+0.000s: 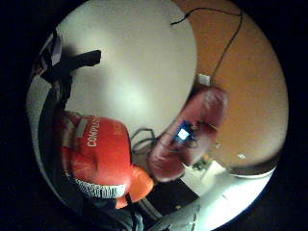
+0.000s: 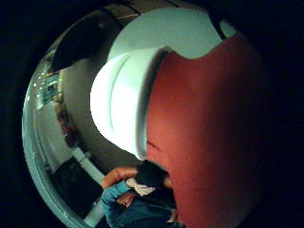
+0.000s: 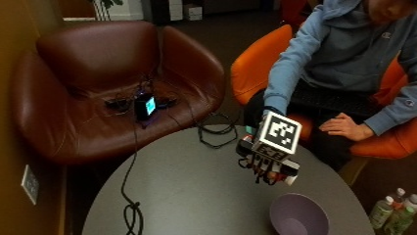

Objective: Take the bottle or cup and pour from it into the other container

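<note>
Round and dark grey, the table (image 3: 196, 191) stood between a brown leather armchair (image 3: 98, 98) and an orange chair (image 3: 261, 68) where a person sat. Their gloved right hand (image 3: 267, 164) hovered above the tabletop, fingers curled around a red bottle (image 2: 209, 137) with a white cap (image 2: 121, 102), which lay tipped on its side in the grip. An empty purple bowl (image 3: 298, 214) sat on the table near the hand. Their bare left hand (image 3: 345, 127) rested on their lap. A black cable (image 3: 133, 205) trailed across the table.
</note>
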{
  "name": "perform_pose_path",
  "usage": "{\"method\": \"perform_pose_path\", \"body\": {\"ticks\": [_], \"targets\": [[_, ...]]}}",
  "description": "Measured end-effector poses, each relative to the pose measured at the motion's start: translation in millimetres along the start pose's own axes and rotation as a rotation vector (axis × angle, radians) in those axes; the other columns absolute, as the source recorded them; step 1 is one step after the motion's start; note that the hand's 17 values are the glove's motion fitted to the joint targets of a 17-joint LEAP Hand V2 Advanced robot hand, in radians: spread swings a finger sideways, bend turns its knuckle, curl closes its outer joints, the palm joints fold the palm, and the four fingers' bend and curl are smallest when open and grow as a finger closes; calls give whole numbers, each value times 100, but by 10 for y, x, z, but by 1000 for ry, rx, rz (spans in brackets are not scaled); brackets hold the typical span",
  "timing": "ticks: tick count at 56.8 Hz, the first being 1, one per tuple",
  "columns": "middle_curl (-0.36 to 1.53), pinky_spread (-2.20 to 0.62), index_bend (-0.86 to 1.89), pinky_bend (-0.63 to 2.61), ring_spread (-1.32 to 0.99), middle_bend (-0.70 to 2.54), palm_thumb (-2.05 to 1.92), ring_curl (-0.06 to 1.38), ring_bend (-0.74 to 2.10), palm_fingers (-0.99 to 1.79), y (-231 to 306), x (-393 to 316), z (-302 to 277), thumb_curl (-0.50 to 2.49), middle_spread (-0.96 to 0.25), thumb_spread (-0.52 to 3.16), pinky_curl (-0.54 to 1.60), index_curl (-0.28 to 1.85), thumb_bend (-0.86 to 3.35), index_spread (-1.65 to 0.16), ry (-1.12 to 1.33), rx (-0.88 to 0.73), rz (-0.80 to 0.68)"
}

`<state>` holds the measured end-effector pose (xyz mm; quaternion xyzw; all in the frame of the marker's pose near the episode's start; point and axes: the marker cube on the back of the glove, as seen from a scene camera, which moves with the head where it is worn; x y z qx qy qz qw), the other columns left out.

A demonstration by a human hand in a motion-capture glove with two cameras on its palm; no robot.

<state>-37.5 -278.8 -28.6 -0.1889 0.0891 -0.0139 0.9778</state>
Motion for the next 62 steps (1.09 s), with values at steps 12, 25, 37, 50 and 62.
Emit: {"method": "perform_pose_path", "body": {"ticks": [12,25,37,50,62], "targets": [[50,-34,13,40,-23,42,105,46,55,119,62,-371,-135,71,-17,5,38,33,-4,-24,300,-142,89],[50,-33,12,40,-23,42,104,46,56,120,66,-617,-180,71,-17,4,38,34,-4,-24,658,-113,135],[50,-33,13,41,-24,42,104,46,56,121,140,-658,-233,72,-17,5,39,34,-4,-24,708,-96,172],[50,-33,13,41,-24,42,104,46,56,120,224,-805,-285,72,-17,5,39,35,-4,-24,721,-90,154],[50,-33,13,41,-24,42,104,47,56,120,282,-889,-306,72,-17,5,39,35,-4,-24,698,-99,127]]}}
